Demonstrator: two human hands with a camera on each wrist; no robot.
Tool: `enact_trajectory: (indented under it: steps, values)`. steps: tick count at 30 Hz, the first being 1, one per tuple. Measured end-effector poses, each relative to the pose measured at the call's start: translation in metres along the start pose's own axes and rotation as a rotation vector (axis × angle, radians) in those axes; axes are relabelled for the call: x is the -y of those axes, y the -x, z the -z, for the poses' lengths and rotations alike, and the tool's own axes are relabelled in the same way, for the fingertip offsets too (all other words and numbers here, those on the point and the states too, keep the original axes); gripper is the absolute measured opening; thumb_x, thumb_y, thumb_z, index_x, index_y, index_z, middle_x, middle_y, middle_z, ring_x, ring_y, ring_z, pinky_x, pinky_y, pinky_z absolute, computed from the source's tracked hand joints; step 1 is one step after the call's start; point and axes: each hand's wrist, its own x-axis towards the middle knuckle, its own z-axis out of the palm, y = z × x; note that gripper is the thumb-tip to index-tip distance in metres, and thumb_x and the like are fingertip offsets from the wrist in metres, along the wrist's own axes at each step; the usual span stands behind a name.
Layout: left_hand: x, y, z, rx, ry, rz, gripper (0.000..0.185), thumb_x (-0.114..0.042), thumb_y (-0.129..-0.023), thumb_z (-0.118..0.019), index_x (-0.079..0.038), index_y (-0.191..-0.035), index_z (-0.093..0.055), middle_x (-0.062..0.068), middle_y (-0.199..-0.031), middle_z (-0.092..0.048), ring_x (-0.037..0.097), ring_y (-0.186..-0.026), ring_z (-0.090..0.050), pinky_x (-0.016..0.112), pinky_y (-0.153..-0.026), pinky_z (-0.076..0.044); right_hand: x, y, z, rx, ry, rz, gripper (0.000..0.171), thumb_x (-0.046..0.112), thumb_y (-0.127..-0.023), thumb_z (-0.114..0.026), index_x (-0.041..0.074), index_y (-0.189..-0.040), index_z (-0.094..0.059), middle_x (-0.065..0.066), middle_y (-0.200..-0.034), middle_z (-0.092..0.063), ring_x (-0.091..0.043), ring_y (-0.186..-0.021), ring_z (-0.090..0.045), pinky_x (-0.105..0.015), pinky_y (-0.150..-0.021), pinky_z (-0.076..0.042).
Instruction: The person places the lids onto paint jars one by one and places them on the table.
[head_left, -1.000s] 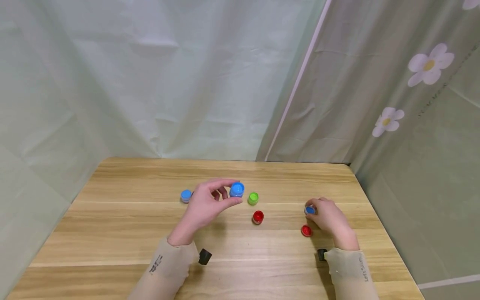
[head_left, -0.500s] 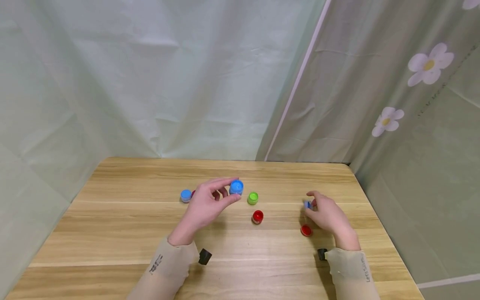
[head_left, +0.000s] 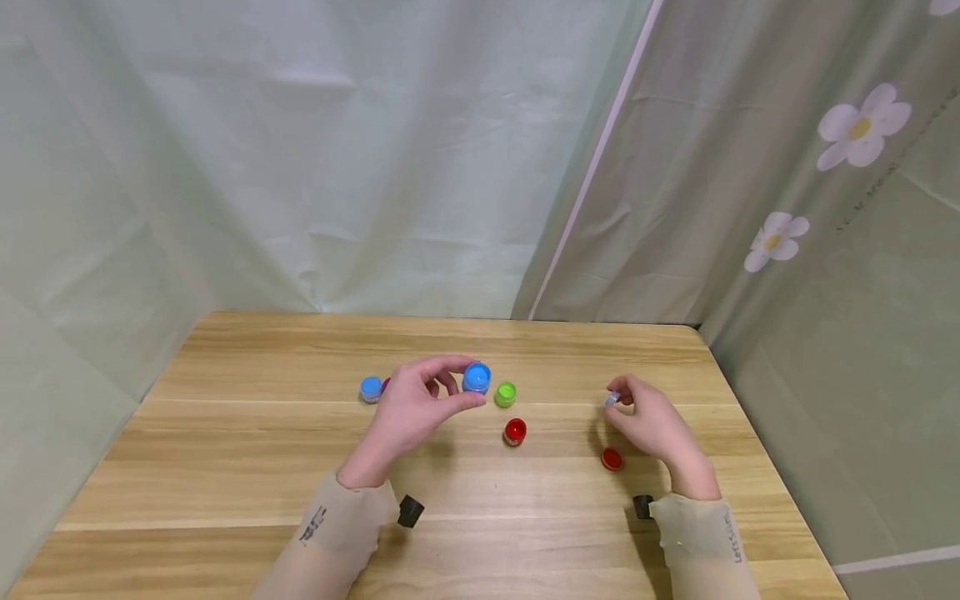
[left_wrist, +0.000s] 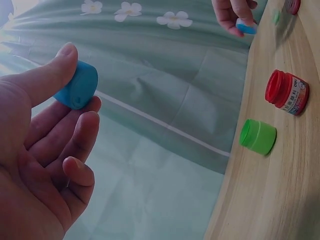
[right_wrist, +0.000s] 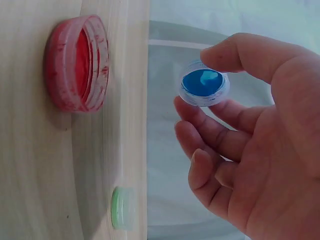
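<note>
Blue paint pot sits pinched between the thumb and forefinger of the left hand, lifted off the table; in the left wrist view the thumb presses its side while the curled fingers support it from beneath. The other hand, the right hand, is raised a little above the wood too, and its thumb and fingertips nip a small round lid with a clear rim and a blue inside, the remaining fingers loosely curled below it; from the head camera this lid is only a tiny pale speck, so its blue colour reads properly from the wrist view alone. Just beside the held pot, on the wooden table, stands a green pot, and a little nearer the person a red paint pot with a label on its side. Close under the right hand lies a red lid, open side up. To the left of the left hand stands another blue pot, with something red just behind it that is mostly hidden. Pale green curtain hangs behind the table, and flower-printed fabric on the right.
</note>
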Motion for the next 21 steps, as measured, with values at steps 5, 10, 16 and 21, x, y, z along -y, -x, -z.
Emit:
enact_trajectory:
  steps: [5, 10, 16, 21]
  values:
    - [-0.001, 0.0, -0.001, 0.009, 0.001, 0.001, 0.036, -0.024, -0.085, -0.094, -0.021, -0.119, -0.082, -0.008, -0.101, -0.078, 0.02, -0.084, -0.066, 0.031, -0.073, -0.047, 0.007, 0.0, 0.001, -0.04, -0.027, 0.033, 0.047, 0.019, -0.1, -0.068, 0.003, -0.143, -0.06, -0.011, -0.119, -0.07, -0.032, -0.113, -0.064, -0.05, -0.094, -0.051]
    - [0.002, 0.0, -0.003, 0.016, 0.005, -0.002, 0.036, -0.022, -0.086, -0.094, -0.018, -0.119, -0.082, -0.007, -0.1, -0.077, 0.02, -0.084, -0.066, 0.031, -0.073, -0.048, 0.029, 0.006, 0.004, -0.076, -0.1, 0.128, 0.039, 0.024, -0.103, -0.069, 0.008, -0.139, -0.068, -0.005, -0.118, -0.069, -0.026, -0.101, -0.061, -0.038, -0.079, -0.051]
    - [0.003, -0.001, -0.005, 0.026, 0.027, -0.004, 0.038, -0.024, -0.086, -0.094, -0.018, -0.121, -0.081, -0.007, -0.102, -0.077, 0.023, -0.086, -0.065, 0.028, -0.067, -0.048, 0.073, 0.011, 0.009, -0.129, -0.212, 0.291, 0.028, 0.019, -0.098, -0.078, 0.013, -0.125, -0.073, 0.005, -0.112, -0.07, -0.015, -0.101, -0.06, -0.032, -0.079, -0.05]
    - [0.003, -0.001, -0.006, 0.024, 0.021, -0.007, 0.038, -0.025, -0.085, -0.094, -0.018, -0.121, -0.082, -0.007, -0.1, -0.077, 0.022, -0.084, -0.065, 0.028, -0.064, -0.048, 0.111, 0.013, 0.012, -0.119, -0.308, 0.426, 0.042, 0.008, -0.093, -0.082, 0.014, -0.132, -0.071, 0.006, -0.114, -0.069, -0.016, -0.104, -0.06, -0.031, -0.078, -0.051]
